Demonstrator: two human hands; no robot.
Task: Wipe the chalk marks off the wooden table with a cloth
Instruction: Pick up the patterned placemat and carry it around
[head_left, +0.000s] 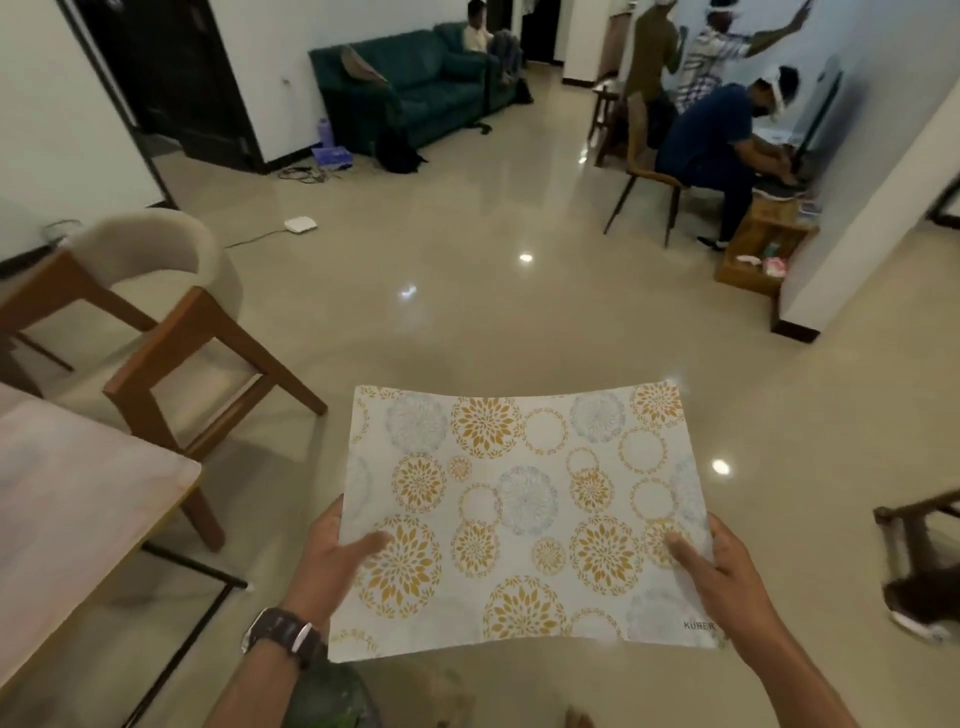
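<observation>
Both hands hold a patterned mat (524, 514) flat in the air over the glossy floor (467, 322), in the near middle of the scene. The left hand (332, 561) grips the mat's near-left edge, thumb on top and fingers under it; a dark watch (283, 636) sits on that wrist. The right hand (727, 577) grips the near-right edge the same way, thumb lying across the top. The mat is white with gold and grey round flower prints, and small dark lettering shows at its near-right corner. It sags a little in the middle and curls up at the far edge.

The counter (78, 499) is at the near left, apart from the mat; its pale top looks smeared with whitish marks, though blur keeps them vague. A thin black frame runs under it. No cloth can be told apart from the mat.

Just beyond the counter stands a wooden chair (171, 332) with a beige curved back. Far across the floor is a green sofa (415, 88) with a person seated at its right end. At the far right a person in blue (722, 145) sits bent forward on a chair, with two others standing behind. A dark blurred object lies at the right edge.
</observation>
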